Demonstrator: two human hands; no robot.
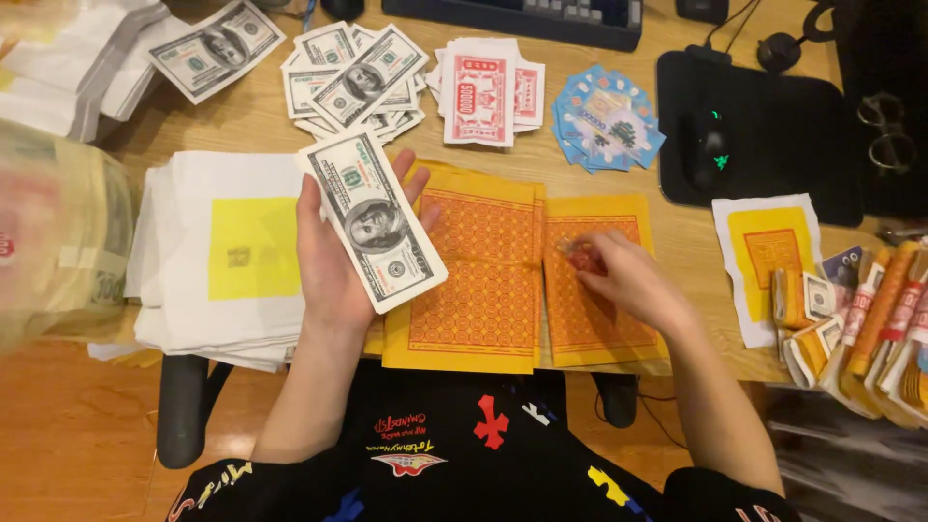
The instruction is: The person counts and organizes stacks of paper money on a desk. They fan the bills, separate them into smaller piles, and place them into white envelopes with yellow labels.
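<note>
Head view showed left hand (333, 256) gripping a stack of banknote-style paper (372, 217) over the desk, right hand (628, 280) fingers pinched on the orange printed sheets (488, 280) (sorting step, judged); next move needs one sheet separated

A stack of green-and-white paper banknotes (372, 220) lies face up and tilted on an open palm, above the desk edge. Beside it, yellow paper sheets (488, 280) with orange grid print lie flat, overlapping, on the wooden desk.
</note>
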